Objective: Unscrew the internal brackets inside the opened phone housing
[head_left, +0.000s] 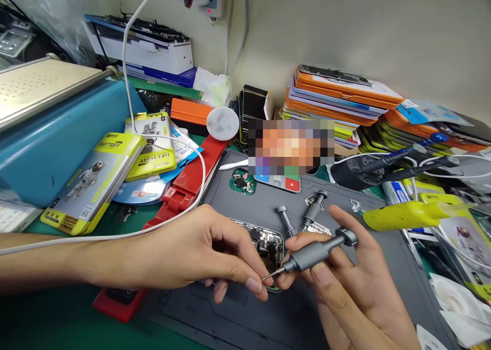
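Note:
My right hand grips a grey precision screwdriver, its thin shaft pointing left and slightly down. The tip meets the thumb and index finger of my left hand, which are pinched together; whatever they hold there is too small or hidden to make out. Beneath both hands lies an opened phone with its inner boards exposed, partly covered by my left hand. Just beyond it, two more screwdrivers, one short and one longer, rest on the grey work mat, beside a razor blade.
A red clamp-like tool and yellow battery boxes stand at left, near a blue machine. A white cable crosses my left forearm. On the right are a yellow bottle and a tool holder. Orange cases are stacked behind.

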`<state>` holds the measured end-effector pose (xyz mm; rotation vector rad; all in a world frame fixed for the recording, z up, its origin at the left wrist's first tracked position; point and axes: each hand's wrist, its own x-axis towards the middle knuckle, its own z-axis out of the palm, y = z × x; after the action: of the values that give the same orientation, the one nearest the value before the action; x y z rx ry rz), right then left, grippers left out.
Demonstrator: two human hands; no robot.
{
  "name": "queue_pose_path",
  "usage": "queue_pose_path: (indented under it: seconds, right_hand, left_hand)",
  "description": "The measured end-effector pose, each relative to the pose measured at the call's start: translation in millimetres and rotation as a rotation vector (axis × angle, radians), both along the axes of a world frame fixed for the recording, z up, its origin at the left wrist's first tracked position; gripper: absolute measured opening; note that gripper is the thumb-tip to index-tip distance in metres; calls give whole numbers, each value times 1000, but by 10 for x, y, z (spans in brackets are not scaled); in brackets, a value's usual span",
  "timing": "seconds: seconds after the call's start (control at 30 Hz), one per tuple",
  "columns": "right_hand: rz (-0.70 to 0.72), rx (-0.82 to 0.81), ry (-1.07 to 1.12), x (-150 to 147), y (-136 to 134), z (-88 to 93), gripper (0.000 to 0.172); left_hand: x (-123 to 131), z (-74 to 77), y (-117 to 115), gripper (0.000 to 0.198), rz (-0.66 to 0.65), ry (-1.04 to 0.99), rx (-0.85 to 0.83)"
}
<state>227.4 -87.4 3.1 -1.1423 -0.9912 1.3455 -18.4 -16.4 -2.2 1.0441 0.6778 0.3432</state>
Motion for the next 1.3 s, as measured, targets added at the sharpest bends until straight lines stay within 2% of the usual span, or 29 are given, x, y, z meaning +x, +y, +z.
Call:
queue_pose_path:
  seconds: [0.37, 0.77, 1.07, 1.3]
  right_hand:
    - [27, -71, 94, -35, 43, 21, 52]
    - [-65, -130, 41, -64, 24, 34, 73]
    - [-17, -22, 17, -47, 41, 22, 50]
    - [-17, 1, 30, -53, 70, 20, 47]
  left_hand:
    - [-19, -14, 11, 11, -32, -35, 39]
    - [-5, -13, 8, 14, -6, -15, 24]
    - [-6, 11, 12, 16, -15, -3, 37]
    - [-12, 0, 11, 13, -28, -38, 35]
